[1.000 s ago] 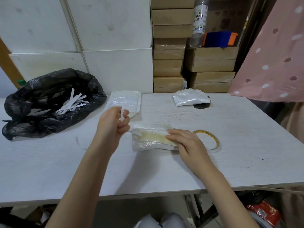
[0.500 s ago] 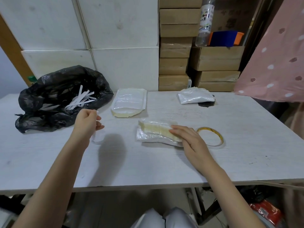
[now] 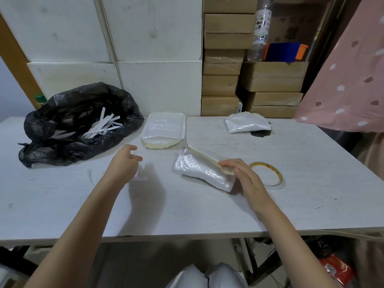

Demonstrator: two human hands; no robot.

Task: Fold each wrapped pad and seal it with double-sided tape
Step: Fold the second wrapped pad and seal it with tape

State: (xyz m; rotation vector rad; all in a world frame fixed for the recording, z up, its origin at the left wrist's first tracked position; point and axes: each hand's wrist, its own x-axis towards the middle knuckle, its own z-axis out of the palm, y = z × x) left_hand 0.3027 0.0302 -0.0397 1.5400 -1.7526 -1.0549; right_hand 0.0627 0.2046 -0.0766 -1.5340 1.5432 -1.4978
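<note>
The wrapped pad (image 3: pixel 202 172) sits mid-desk, and it has turned since half a second ago: then it lay flat and square to the edge, now it runs slantwise with its yellowish flap lifted up off the wrapper. The right hand (image 3: pixel 242 173) has gone from pressing flat on top to pinching that flap's near end, its grip closed on the pad. The left hand (image 3: pixel 124 163) has come back inward from beside the black bag (image 3: pixel 79 125) and hangs above the desk (image 3: pixel 62 204), fingers loose, holding nothing I can make out. The tape ring (image 3: pixel 268 173) lies just right of the right hand. A flat pad stack (image 3: pixel 164 129) lies behind.
</note>
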